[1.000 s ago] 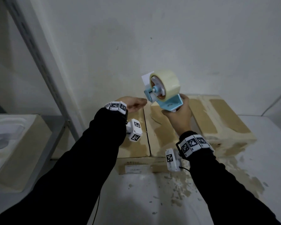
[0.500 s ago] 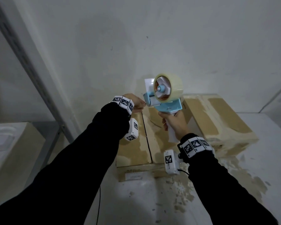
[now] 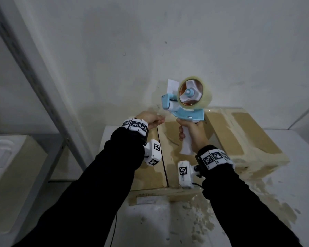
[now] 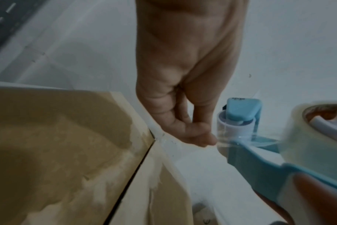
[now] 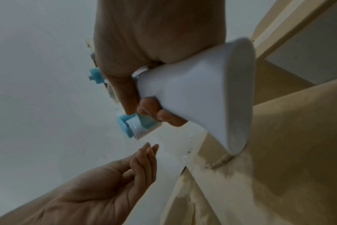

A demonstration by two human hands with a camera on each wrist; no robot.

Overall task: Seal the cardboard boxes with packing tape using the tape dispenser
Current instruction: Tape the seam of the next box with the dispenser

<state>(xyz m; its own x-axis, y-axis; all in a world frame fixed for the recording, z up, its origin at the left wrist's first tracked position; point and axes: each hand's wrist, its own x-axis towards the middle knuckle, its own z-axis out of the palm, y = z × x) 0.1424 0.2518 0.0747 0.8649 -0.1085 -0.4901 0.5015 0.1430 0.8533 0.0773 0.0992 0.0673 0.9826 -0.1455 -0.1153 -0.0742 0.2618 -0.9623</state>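
Two cardboard boxes [image 3: 185, 139], shelf post [image 3: 43, 90] left

You've got no readable words here. A pale label [image 3: 146, 200] sits on the front face of the near cardboard box [image 3: 151, 177], its print too small and blurred. Black-and-white square marker codes ring both your wristbands [image 3: 135, 124] and the wrist cameras [image 3: 183, 170].
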